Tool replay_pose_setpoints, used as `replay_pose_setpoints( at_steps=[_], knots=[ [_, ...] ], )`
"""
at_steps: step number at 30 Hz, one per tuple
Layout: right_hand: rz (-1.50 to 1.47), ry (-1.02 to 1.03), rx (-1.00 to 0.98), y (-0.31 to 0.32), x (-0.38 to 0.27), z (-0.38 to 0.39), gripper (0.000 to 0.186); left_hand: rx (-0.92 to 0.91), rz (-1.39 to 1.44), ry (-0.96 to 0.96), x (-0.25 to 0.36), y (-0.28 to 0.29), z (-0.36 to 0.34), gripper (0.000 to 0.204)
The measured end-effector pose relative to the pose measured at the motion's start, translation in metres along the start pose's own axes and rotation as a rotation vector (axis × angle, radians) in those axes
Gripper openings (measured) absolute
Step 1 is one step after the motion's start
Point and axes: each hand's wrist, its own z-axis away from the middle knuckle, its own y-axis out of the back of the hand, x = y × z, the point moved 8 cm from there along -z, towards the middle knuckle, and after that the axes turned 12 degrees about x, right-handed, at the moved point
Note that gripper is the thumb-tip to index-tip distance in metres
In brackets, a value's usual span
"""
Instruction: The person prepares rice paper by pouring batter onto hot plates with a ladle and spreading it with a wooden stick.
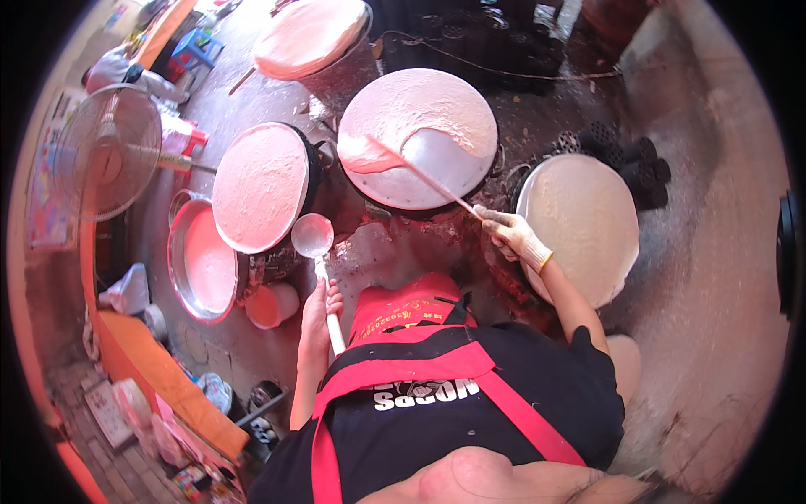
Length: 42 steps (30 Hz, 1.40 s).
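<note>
My right hand (510, 235), in a pale knit glove, is closed around the stick of a long batter spreader (441, 189). The spreader's flat blade lies on the left part of a round griddle (449, 172). Pale batter (411, 101) covers the griddle's far and side areas, while its near middle shows bare metal. Lower on the left, my bare left hand (319, 304) grips the white handle of a ladle (313, 235). The ladle's round bowl hangs beside the near right edge of a second griddle, which carries a round pancake (260, 186).
Another large pancake (583, 218) covers a griddle at my right. A wide basin (173, 269) of batter and a small bucket (285, 304) stand at left. Beyond are a stack of pancakes (306, 40), a fan (109, 160), coal briquettes (642, 164) and a person (134, 76).
</note>
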Motion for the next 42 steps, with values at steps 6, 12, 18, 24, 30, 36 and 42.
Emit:
replay_pose_setpoints(
  at_steps=[6,12,18,24,30,36,42],
  knots=[
    [-0.279,0.116,0.419,-0.055,0.026,-0.019,0.027,-0.232,-0.232,0.152,0.036,-0.032,-0.020,0.026],
    [-0.194,0.120,0.276,-0.108,0.107,0.089,0.040,-0.278,-0.499,0.088,0.089,0.004,-0.037,0.025],
    [-0.900,0.201,0.251,-0.251,0.075,0.008,0.025,-0.244,-0.423,0.133,0.133,0.077,-0.034,0.024],
    [-0.448,0.473,0.713,-0.338,0.005,-0.200,0.028,-0.145,-0.443,-0.141,0.172,0.136,-0.005,0.024],
    [-0.749,0.243,0.629,-0.360,0.050,-0.130,0.022,-0.132,-0.354,-0.100,0.176,0.170,-0.011,0.025],
    [-0.791,0.173,0.663,-0.276,0.074,-0.046,0.020,-0.170,-0.288,0.003,0.153,0.151,-0.010,0.024],
    [-0.624,0.251,0.545,-0.303,0.029,-0.052,0.021,-0.250,-0.388,0.017,0.125,0.115,-0.001,0.024]
  ],
)
